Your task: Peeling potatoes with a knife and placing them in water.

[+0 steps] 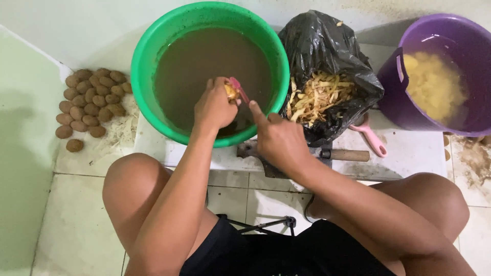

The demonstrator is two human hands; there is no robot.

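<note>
While the left hand [215, 106] wraps most of a potato [231, 92] over the green basin [153, 46] of murky water, the right hand [279, 139] grips a pink peeler [238, 89], handle hidden. Right: black bag [327, 46] of peelings, purple bucket [450, 30] of peeled potatoes, partly cropped.

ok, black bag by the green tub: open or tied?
Open. The black bag gapes at its mouth, with a heap of yellow peelings showing inside.

basins [148, 51]: 2 | peelers [238, 88]: 2 | black bags [317, 41]: 1 | cleavers [345, 154]: 1
</note>
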